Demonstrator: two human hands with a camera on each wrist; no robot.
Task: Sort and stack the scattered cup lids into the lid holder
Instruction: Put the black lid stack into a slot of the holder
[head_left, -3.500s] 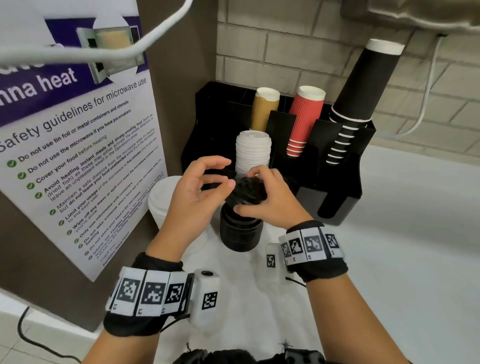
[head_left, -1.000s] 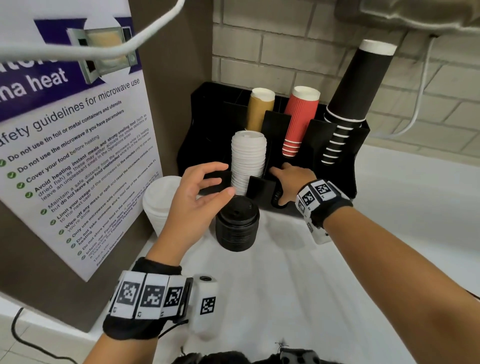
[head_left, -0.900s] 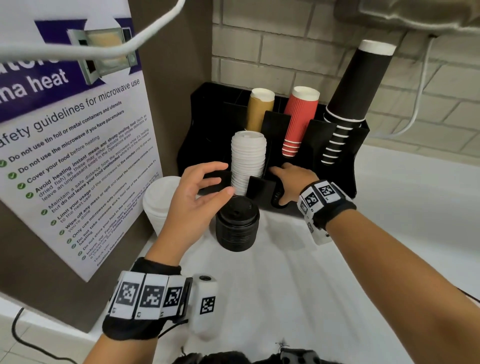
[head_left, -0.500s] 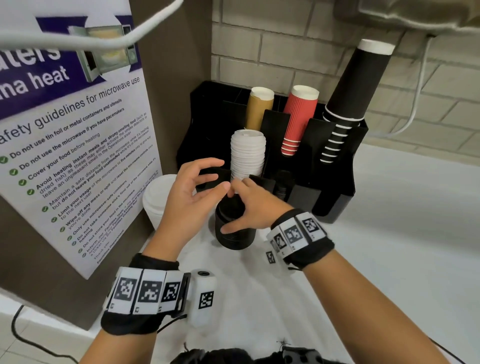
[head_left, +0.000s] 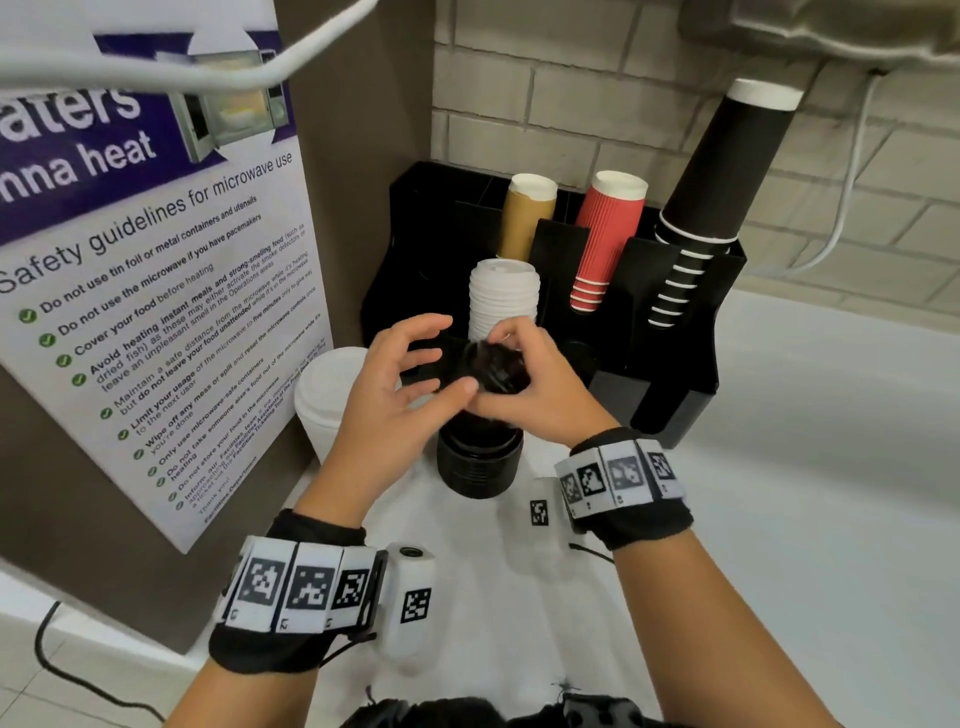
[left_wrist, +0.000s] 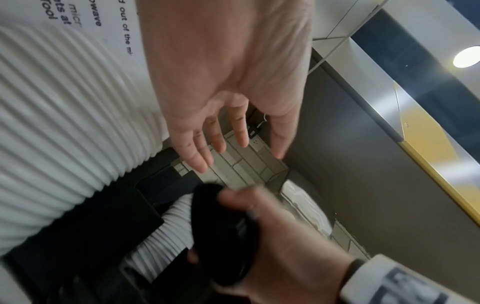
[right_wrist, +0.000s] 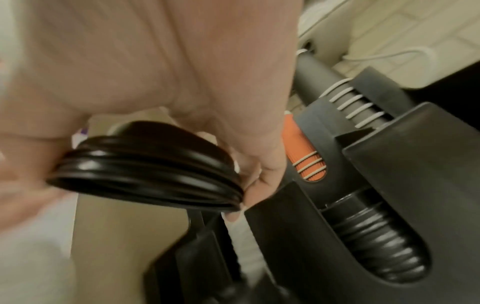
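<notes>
The right hand (head_left: 535, 387) grips a round black plastic cup lid (head_left: 496, 366) by its rim, with the fingers curled around the far edge and the thumb on the near edge. In the right wrist view the black lid (right_wrist: 148, 166) looks tilted, and it shows several rims, so it may be more than one lid pressed together (I cannot tell how many). The lid is up in the air, just above a short stack of black lids (head_left: 478, 460) that stands on the white counter (head_left: 779, 519).

The left hand (head_left: 400, 395) is right beside it. Its fingers are spread apart and a little bent, and they hold nothing. The thumb tip is touching or almost touching the right thumb.

Just behind the hands stands the black plastic lid holder (head_left: 691, 364). A tall stack of white lids (head_left: 503, 299) sits in one front slot. Some black lids (right_wrist: 376, 242) sit in the slot to its right. At the back are a stack of brown paper cups (head_left: 524, 218), a stack of red ribbed paper cups (head_left: 605, 239) and a tall stack of black paper cups (head_left: 711, 171).

Another stack of white lids (head_left: 324, 400) stands on the counter to the left, next to a microwave safety poster (head_left: 156, 291) on the brown wall.
</notes>
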